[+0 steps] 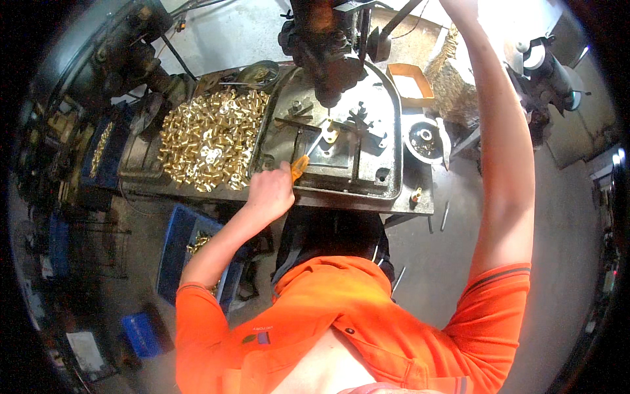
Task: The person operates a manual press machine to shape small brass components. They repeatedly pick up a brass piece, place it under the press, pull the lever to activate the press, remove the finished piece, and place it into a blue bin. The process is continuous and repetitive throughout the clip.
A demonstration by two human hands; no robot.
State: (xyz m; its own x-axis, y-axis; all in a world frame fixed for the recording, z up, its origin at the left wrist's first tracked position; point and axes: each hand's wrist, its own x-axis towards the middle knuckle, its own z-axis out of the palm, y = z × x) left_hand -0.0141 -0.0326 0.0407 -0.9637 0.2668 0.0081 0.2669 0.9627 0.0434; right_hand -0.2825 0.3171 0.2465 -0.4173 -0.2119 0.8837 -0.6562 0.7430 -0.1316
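My left hand (pixel 271 192) is closed around a yellow-handled screwdriver (pixel 300 167). Its thin metal shaft points up and right to a small brass part (pixel 331 135) on the machine's metal table (pixel 387 174). Above that part hangs the dark spindle head of a drill press (pixel 326 79); the shaft's tip is at or close to the brass part, and I cannot tell if they touch. My right arm reaches far up on the right, and my right hand (pixel 459 8) is cut off by the top edge beside a dark lever (pixel 401 18), its fingers out of sight.
Left of the machine table lies a large heap of brass parts (pixel 210 141). A blue bin (pixel 174 253) with more brass parts stands below. On the right are an orange box (pixel 410 85), a round white bowl (pixel 424 139) and a single brass part (pixel 415 195) near the bench corner.
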